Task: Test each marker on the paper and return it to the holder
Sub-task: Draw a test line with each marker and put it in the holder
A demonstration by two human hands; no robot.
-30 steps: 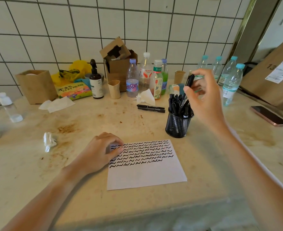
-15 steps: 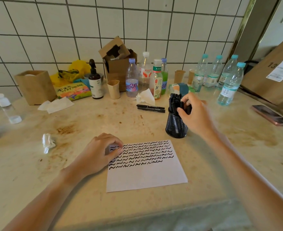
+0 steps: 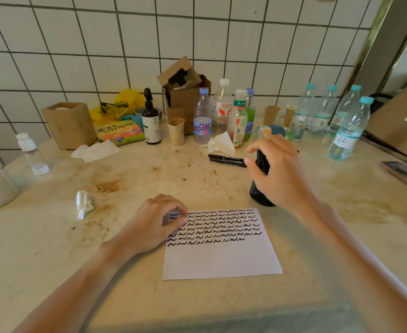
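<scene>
Toward the near edge of the stained stone counter point(image 3: 53, 248), a flat white paper point(image 3: 221, 258) is lying under the left hand point(image 3: 154, 224), fingers curled, pressing its corner. Beyond, the right hand point(image 3: 277, 174) is gripping black markers point(image 3: 262, 162) in the mesh holder point(image 3: 260, 195).

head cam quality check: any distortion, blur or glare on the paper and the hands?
Head view: wide-angle bowing, tile lines curve; bottom edge smeared soft; squiggles on the paper crisp, no glare; left hand sharp, right hand slightly soft, hiding most of the holder; lighting soft, shadows faint.
</scene>
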